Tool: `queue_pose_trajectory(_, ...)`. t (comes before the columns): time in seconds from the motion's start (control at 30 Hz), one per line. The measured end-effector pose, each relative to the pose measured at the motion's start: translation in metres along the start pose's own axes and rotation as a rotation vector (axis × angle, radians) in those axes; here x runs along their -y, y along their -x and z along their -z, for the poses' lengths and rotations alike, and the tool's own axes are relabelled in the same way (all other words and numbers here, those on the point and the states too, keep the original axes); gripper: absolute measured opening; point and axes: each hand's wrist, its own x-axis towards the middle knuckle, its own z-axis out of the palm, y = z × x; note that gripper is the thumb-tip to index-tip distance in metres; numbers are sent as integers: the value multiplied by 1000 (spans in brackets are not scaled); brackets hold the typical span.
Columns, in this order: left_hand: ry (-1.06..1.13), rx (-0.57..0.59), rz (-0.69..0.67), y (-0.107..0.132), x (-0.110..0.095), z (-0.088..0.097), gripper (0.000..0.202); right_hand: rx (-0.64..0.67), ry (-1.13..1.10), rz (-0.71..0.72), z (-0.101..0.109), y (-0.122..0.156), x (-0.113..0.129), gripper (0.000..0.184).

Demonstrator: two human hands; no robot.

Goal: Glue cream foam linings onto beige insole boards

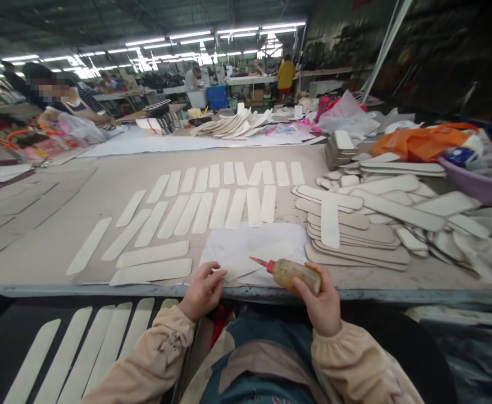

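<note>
My right hand (322, 297) is wrapped round a squeeze bottle (294, 275) of brownish stuff with a red nozzle, tilted so that the tip points left over the white sheet (214, 241). On that sheet lies a pale strip (267, 258) with rounded corners, set at a slant. My left hand (204, 290) is closed, its thumb and fingertips pinched at the strip's near left end. Rows of similar pale strips (201, 213) are spread on the table beyond and to the left. One strip (329, 221) rests across a stack of grey-edged panels (355, 247) at right.
Loose panels (397, 210) heap up on the right beside a purple basin (482, 182) and an orange bag (423, 143). More strips (106, 348) lie on a dark surface below the table edge at left. Across the table, a person (73, 98) works near plastic bags.
</note>
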Motion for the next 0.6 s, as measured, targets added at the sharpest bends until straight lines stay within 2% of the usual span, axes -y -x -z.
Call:
queue_pose_trajectory(0.13, 12, 66, -81, 4, 6, -2, 25, 224, 275, 292, -21, 5, -1, 34)
queue_pose_trajectory(0.27, 56, 58, -121, 3, 11, -9, 23, 378, 397, 466, -40, 7, -1, 24)
queue_pose_trajectory(0.43, 78, -1, -144, 2, 12, -10, 19, 427, 451, 587, -53, 8, -5, 21)
queue_pose_trajectory(0.6, 96, -9, -173, 0, 12, -10, 19, 449, 460, 633, -56, 10, -9, 20)
